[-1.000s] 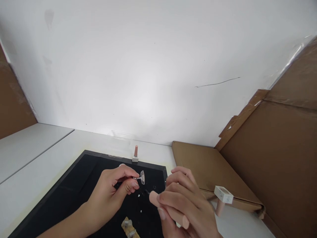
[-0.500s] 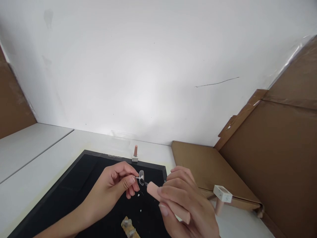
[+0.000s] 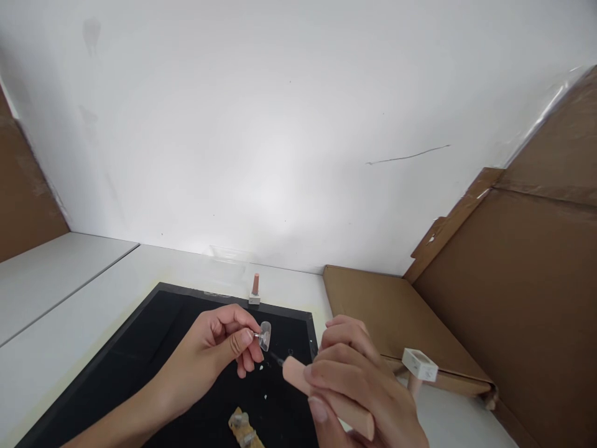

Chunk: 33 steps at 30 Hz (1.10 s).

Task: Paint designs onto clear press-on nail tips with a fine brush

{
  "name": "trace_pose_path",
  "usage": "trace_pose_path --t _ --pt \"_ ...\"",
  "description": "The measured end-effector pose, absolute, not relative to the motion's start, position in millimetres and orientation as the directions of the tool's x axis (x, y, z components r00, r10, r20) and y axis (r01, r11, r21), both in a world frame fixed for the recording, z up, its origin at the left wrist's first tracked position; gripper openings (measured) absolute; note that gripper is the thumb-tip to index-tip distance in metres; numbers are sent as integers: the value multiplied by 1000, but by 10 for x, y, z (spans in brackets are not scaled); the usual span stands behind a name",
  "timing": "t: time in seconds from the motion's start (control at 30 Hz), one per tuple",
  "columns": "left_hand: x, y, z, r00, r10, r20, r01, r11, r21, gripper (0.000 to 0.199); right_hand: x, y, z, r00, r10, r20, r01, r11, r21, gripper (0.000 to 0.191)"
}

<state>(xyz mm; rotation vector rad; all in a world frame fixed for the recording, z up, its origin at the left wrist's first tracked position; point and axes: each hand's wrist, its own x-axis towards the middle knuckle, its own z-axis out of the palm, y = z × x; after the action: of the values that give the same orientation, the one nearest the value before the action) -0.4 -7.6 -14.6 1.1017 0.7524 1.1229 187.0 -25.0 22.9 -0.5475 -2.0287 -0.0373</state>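
My left hand (image 3: 224,342) pinches a thin metallic stem between thumb and fingertips. At the end of that stem sits a clear nail tip (image 3: 265,336), oval and see-through. In my right hand (image 3: 359,379) is a nail polish brush (image 3: 298,376) with a long pink cap as its handle. Its dark bristle end points left, just below and right of the nail tip, with a small gap between them. Below the hands, on the black mat (image 3: 186,361), lies a yellowish strip (image 3: 244,429) with clear pieces on it.
A small pink-capped bottle (image 3: 254,291) with a white square base stands at the mat's far edge. Another white-and-pink piece (image 3: 420,366) is by the right hand, near a flat cardboard box (image 3: 373,311). White flecks dot the mat. Cardboard walls flank both sides.
My right hand has drawn the brush slightly right and down, off the nail tip. The nail tip has turned a little in my left hand, which stays in place.
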Motion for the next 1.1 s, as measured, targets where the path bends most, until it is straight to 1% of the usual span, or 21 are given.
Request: trace_pose_path --t 0.1,0.17,0.23,0.43,0.57,0.7,0.87,1.0,1.1 --pt "3 -85 -161 313 949 37 -341 75 937 31 1883 -264 215 -429 356 830 395 900 -182 27" --pt "9 -85 -170 323 946 31 -360 93 928 31 1885 -267 197 -445 371 815 394 899 -194 26" --pt "10 -78 -178 334 942 21 -374 112 920 30 1881 -265 182 -433 378 818 391 897 -208 25" --pt "17 -58 -170 366 930 -21 -401 177 899 30 1851 -257 183 -424 351 835 377 907 -190 27" --pt "21 -67 -148 370 927 -53 -399 210 893 30 1841 -269 169 -379 356 854 377 902 -209 25" --pt "24 -72 -130 389 918 -80 -401 247 883 30 1829 -263 156 -417 335 845 388 906 -168 27" --pt "19 -83 -122 404 911 -88 -390 259 884 30 1826 -250 152 -378 343 860 388 902 -190 25" --pt "11 -92 -125 411 906 -102 -371 268 889 30 1852 -260 160 -425 324 845 397 906 -148 29" --pt "14 -87 -120 427 897 -113 -357 282 890 31 1854 -262 162 -418 337 843 403 901 -160 27"
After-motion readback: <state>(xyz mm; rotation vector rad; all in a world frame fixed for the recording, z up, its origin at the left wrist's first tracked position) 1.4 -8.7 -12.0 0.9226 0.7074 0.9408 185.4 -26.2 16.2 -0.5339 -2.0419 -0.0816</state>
